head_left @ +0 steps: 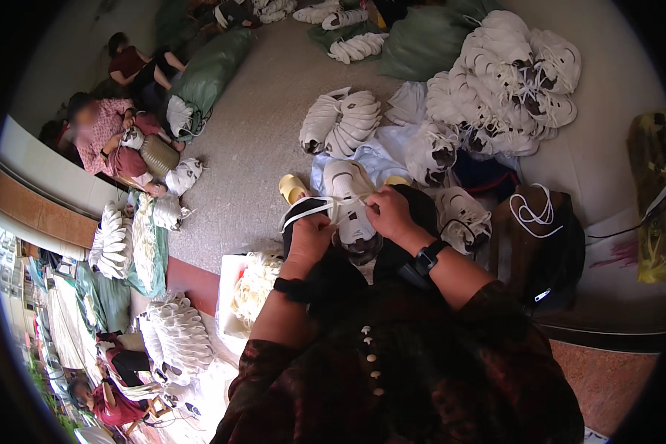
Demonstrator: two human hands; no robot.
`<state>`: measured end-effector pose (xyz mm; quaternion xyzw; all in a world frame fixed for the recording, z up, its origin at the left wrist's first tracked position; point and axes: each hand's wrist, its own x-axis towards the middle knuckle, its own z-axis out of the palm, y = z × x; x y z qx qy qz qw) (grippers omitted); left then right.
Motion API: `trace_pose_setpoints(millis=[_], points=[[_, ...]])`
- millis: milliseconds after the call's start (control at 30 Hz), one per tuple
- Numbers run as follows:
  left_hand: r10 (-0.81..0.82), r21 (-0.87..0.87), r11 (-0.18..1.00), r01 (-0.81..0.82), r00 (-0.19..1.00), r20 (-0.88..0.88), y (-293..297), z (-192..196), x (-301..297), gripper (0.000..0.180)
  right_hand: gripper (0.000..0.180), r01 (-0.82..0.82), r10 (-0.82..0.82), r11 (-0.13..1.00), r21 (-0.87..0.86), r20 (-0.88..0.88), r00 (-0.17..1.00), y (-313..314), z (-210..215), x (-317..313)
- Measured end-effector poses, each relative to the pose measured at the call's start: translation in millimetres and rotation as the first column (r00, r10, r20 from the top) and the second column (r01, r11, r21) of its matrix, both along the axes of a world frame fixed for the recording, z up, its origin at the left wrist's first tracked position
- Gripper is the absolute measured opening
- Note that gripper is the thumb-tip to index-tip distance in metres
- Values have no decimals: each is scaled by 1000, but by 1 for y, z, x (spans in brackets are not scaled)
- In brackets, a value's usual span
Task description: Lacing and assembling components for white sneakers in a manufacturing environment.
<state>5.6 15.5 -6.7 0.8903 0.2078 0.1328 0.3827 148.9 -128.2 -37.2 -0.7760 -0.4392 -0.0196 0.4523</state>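
Observation:
A white sneaker point(345, 176) rests at my lap between my knees, its dark-lined opening toward me and its toe pointing away. White shoelace point(312, 210) runs across the top of the sneaker. My left hand point(312, 237) is closed on the lace at the shoe's left side, and a loose length trails out to the left. On the right side, my right hand point(392, 214) pinches the lace close to the shoe. The fingertips of both hands are partly hidden.
White sneakers are heaped in a large pile point(507, 81) at the far right. Several stand in a curved row point(340, 122) ahead. A loose white lace point(533, 211) lies on a dark stool-like object at right. A white box point(233, 296) holds laces at left. Other people point(100, 137) sit further left.

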Motion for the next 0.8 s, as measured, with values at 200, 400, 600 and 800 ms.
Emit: trace_pose_setpoints(millis=[200, 400, 600, 800], points=[[288, -764, 620, -176, 958, 13, 11, 2, -1, 10, 8, -149, 149, 989, -14, 202, 968, 31, 12, -20], [386, -823, 557, -110, 912, 140, 15, -17, 18, 7, 11, -10, 7, 994, 111, 23, 1000, 40, 6, -25], [378, -778, 624, -81, 902, 209, 21, -30, 29, 6, 6, -91, 116, 984, -153, 163, 980, 38, 10, -29], [355, -643, 747, -169, 919, 170, 21, -38, 32, 9, 4, -32, 69, 983, -182, 199, 977, 42, 13, -29]])
